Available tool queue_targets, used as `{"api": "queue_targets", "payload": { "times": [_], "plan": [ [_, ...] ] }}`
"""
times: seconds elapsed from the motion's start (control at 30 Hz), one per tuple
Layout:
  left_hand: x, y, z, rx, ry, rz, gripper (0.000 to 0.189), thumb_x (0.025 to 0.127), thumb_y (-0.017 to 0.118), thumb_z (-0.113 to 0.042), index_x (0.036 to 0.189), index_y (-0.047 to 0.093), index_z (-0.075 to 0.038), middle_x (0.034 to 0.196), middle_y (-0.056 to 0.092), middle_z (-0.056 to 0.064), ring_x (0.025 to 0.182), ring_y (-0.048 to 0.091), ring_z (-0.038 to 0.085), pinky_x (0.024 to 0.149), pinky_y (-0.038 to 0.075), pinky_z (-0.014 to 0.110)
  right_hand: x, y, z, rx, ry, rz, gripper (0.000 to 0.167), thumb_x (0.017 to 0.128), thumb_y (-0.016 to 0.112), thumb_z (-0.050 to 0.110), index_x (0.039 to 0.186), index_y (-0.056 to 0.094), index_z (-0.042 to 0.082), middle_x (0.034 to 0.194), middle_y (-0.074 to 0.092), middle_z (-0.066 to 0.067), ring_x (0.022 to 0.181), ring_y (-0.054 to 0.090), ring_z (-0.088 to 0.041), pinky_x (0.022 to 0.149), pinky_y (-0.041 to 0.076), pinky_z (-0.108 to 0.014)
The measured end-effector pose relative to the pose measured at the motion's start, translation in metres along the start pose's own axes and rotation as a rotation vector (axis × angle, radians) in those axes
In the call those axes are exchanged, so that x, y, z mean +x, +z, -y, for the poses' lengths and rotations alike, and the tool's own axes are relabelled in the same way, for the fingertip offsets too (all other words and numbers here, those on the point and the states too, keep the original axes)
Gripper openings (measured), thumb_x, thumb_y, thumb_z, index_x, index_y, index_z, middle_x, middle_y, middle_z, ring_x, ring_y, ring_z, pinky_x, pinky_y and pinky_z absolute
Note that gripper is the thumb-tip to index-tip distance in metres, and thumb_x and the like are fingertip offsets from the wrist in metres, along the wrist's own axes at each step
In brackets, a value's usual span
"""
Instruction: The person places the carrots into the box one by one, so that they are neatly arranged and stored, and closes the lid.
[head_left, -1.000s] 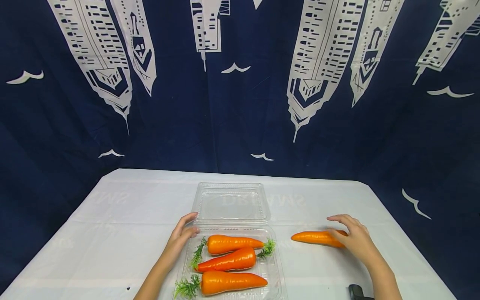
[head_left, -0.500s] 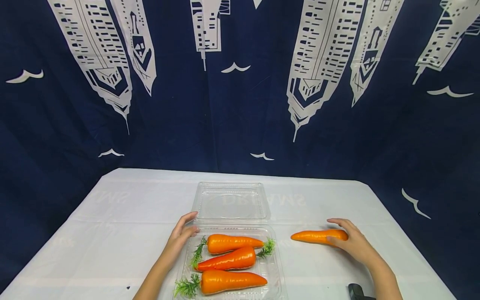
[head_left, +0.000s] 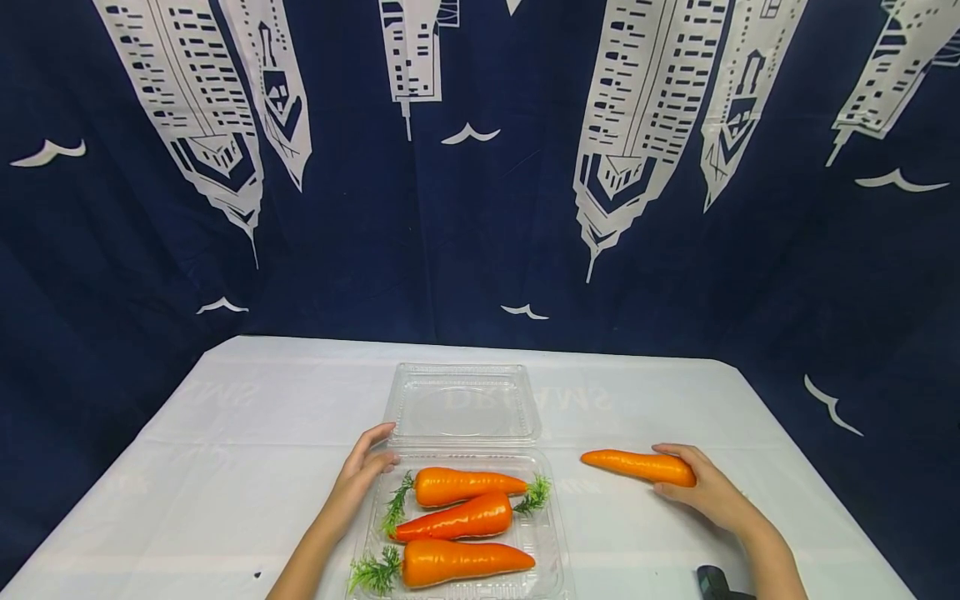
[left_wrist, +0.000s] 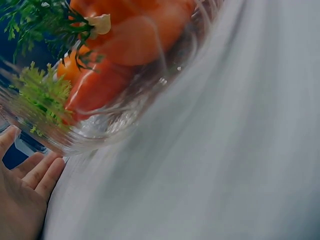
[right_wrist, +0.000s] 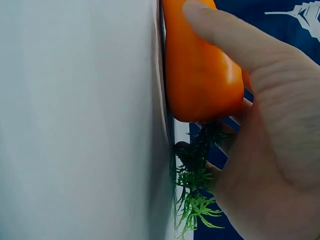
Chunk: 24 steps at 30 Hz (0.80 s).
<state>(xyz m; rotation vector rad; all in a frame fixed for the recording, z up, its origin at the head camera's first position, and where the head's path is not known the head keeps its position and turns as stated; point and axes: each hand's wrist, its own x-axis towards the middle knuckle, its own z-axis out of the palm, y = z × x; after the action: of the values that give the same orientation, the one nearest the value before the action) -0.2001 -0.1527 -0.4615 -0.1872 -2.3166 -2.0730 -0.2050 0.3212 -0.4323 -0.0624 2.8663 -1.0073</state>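
The right hand [head_left: 711,490] has thumb and fingers curled round the thick end of the loose carrot [head_left: 626,463], right of the box [head_left: 556,533]; whether that carrot touches the table [head_left: 225,467] I cannot tell. The left hand [head_left: 358,477], fingers loosely spread and gripping nothing, rests at the box's left edge. Three carrots [head_left: 461,518] lie inside, the lid [head_left: 465,408] laid back. Picking up the loose carrot seems the step in hand; the next move probably calls for a steady grip and enough lift to clear the box's rim
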Motion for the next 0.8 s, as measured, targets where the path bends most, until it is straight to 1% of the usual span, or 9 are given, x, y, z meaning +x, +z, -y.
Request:
{"api": "queue_targets", "payload": {
  "times": [0.33, 0.6, 0.8],
  "plan": [
    [0.0009, 0.001, -0.0011, 0.004, 0.003, -0.003, 0.043, 0.092, 0.047, -0.018, 0.134, 0.039, -0.012, 0.139, 0.035, 0.014, 0.098, 0.054, 0.006, 0.086, 0.045, 0.02, -0.0003, 0.0008, -0.0043, -0.005, -0.004, 0.017, 0.066, 0.077, 0.068, 0.038, 0.13, 0.044, 0.006, 0.131, 0.042, -0.023, 0.115, 0.043, -0.038, 0.094, 0.032, -0.061],
    [0.0008, 0.0009, -0.0005, -0.002, 0.006, -0.006, 0.043, 0.092, 0.047, -0.018, 0.133, 0.039, -0.013, 0.139, 0.035, 0.015, 0.097, 0.055, 0.006, 0.086, 0.045, 0.019, 0.0012, 0.0008, -0.005, -0.016, 0.001, 0.02, 0.066, 0.076, 0.07, 0.034, 0.129, 0.044, 0.006, 0.131, 0.043, -0.024, 0.116, 0.042, -0.04, 0.095, 0.03, -0.062],
    [-0.0007, 0.0005, -0.0011, -0.003, 0.007, 0.001, 0.042, 0.092, 0.047, -0.02, 0.133, 0.039, -0.014, 0.14, 0.034, 0.014, 0.098, 0.054, 0.005, 0.086, 0.045, 0.019, 0.0016, 0.0005, -0.0049, -0.012, -0.009, 0.013, 0.063, 0.076, 0.07, 0.032, 0.128, 0.045, 0.006, 0.129, 0.046, -0.023, 0.114, 0.044, -0.038, 0.095, 0.032, -0.061]
  ]
}}
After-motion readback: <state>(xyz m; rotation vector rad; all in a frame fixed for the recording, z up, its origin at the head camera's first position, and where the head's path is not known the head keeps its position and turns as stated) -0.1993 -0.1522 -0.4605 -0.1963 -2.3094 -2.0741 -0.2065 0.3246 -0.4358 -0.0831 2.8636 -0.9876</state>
